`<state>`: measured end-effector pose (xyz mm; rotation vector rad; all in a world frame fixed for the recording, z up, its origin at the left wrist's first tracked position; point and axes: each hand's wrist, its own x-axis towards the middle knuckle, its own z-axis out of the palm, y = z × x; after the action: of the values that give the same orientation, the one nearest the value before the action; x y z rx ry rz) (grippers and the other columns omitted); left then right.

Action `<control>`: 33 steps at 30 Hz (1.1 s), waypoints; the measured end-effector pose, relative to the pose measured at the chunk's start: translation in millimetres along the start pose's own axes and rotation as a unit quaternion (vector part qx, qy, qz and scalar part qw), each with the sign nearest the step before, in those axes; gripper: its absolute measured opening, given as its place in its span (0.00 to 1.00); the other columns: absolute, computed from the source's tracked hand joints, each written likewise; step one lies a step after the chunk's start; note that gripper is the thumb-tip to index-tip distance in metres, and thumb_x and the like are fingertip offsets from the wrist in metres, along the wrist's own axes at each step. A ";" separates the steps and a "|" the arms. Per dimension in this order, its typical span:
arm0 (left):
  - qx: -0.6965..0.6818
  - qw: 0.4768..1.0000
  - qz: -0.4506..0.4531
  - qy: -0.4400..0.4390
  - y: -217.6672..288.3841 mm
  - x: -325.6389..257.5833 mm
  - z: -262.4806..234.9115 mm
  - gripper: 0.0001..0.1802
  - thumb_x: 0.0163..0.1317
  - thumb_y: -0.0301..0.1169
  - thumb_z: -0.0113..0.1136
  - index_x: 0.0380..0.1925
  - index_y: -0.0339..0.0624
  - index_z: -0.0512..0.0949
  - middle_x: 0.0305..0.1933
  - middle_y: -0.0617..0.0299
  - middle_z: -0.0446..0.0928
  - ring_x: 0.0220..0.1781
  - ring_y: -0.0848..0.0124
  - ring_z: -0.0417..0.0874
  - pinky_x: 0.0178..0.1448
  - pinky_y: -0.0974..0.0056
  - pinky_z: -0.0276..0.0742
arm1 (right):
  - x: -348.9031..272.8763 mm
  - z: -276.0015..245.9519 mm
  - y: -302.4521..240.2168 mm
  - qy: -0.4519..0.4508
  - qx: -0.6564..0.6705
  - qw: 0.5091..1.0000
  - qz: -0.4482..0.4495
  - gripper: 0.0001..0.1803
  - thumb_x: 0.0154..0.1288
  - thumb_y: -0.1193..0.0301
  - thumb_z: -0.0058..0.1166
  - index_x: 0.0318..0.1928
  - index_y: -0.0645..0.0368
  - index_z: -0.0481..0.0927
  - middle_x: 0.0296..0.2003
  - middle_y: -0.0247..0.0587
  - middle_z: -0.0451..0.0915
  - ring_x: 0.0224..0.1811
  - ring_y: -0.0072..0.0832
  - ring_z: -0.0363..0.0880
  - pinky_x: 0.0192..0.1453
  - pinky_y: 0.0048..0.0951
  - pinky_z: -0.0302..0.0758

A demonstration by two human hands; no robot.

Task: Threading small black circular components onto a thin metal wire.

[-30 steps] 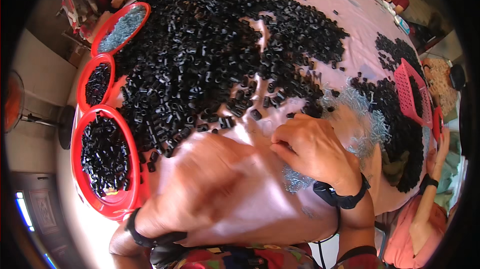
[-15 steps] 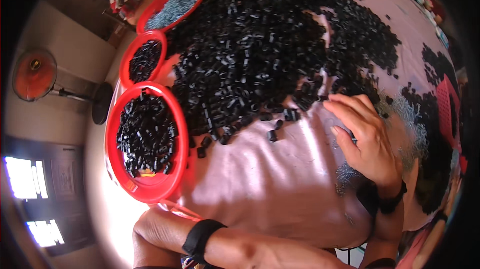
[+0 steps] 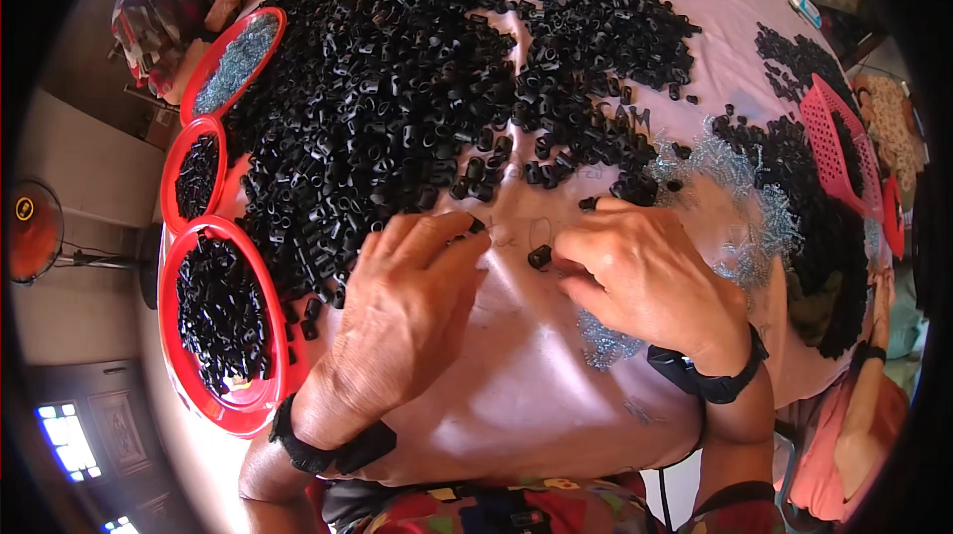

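Both my hands are over the near middle of a pink cloth-covered table. My left hand is closed, with a small black plastic piece pinched at its fingertips. Opposite it, my right hand has curled fingers, with a short hollow black piece at the tips. Another black piece touches or lies beside its upper finger. Just beyond my hands spreads a large heap of similar black plastic pieces.
At the left edge, red basins hold black parts, more black parts and silvery bits. Small clear pieces lie scattered at the right, near a pink basket. Another person's arm shows at far right.
My left forearm lay across the lower edge toward the near basin; now the left hand is in the middle, pinching a piece. The right hand has drawn left and nearer. The view has shifted right.
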<state>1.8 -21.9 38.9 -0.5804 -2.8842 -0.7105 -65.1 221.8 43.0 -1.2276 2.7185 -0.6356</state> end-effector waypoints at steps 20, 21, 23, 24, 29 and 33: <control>0.029 0.995 -0.018 0.093 -14.7 31.7 25.2 0.13 0.64 0.23 0.67 0.49 0.38 0.87 0.41 0.52 0.80 0.46 0.52 0.82 0.55 0.51 0.78 | 4.2 7.3 0.6 0.054 0.017 0.998 -0.012 0.03 0.58 0.77 0.61 0.31 0.62 0.79 0.30 0.47 0.80 0.40 0.46 0.83 0.46 0.47 0.84; 0.030 0.996 -0.024 0.082 -14.3 31.3 25.8 0.13 0.63 0.23 0.68 0.48 0.39 0.87 0.41 0.53 0.80 0.46 0.52 0.82 0.55 0.52 0.78 | 4.0 7.3 0.8 0.053 0.016 0.998 -0.012 0.03 0.58 0.77 0.61 0.31 0.62 0.79 0.30 0.47 0.80 0.40 0.46 0.83 0.46 0.47 0.84; 0.030 0.996 -0.031 0.073 -15.6 30.0 25.1 0.12 0.62 0.23 0.68 0.47 0.39 0.87 0.41 0.53 0.80 0.46 0.52 0.82 0.54 0.52 0.78 | 4.7 5.7 -1.0 0.054 0.019 0.998 -0.013 0.03 0.58 0.77 0.61 0.31 0.62 0.79 0.30 0.47 0.80 0.40 0.46 0.83 0.46 0.48 0.84; 0.016 0.996 -0.024 0.082 -18.0 28.9 25.4 0.12 0.61 0.23 0.68 0.46 0.39 0.87 0.41 0.54 0.80 0.46 0.52 0.82 0.54 0.52 0.78 | 5.3 5.5 -1.6 0.054 0.019 0.998 -0.014 0.03 0.58 0.77 0.61 0.31 0.62 0.79 0.30 0.47 0.80 0.40 0.46 0.83 0.46 0.48 0.84; -0.041 0.995 -0.029 0.089 -18.8 27.4 25.5 0.09 0.61 0.24 0.69 0.42 0.40 0.86 0.43 0.53 0.80 0.48 0.52 0.81 0.57 0.52 0.77 | 7.9 4.8 -1.5 0.081 0.041 0.995 -0.030 0.03 0.59 0.78 0.60 0.32 0.61 0.79 0.30 0.46 0.79 0.39 0.47 0.82 0.45 0.48 0.82; -0.128 0.983 -0.035 0.125 -12.6 26.2 23.0 0.11 0.60 0.22 0.69 0.43 0.38 0.85 0.46 0.51 0.81 0.50 0.49 0.82 0.58 0.49 0.79 | 9.7 6.3 1.5 0.117 0.053 0.992 -0.019 0.03 0.58 0.79 0.61 0.33 0.62 0.80 0.31 0.46 0.80 0.39 0.47 0.81 0.45 0.47 0.81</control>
<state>-27.7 -12.6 18.4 -0.3834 -2.6105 -1.0903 -71.1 213.5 37.4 -1.2553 2.8060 -0.9713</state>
